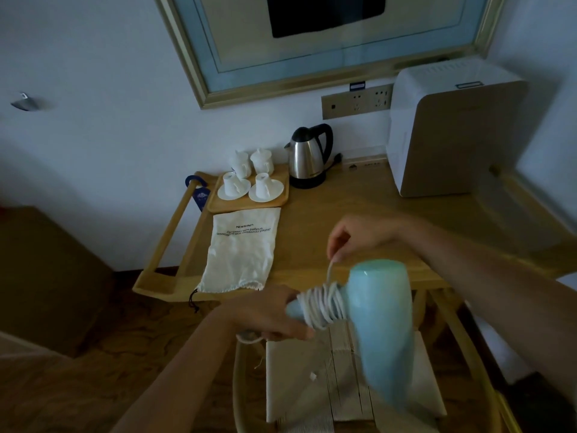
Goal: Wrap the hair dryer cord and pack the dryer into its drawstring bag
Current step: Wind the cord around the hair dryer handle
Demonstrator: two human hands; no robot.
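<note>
**Dim room, smeared foreground**

The view is underexposed and bluish, corners sinking into shadow; the pale blue plastic hair dryer is smeared by motion blur; the wooden bench stays fairly sharp; the gold-framed wall picture leans with wide-angle bending; soft glare marks the steel electric kettle.
</note>
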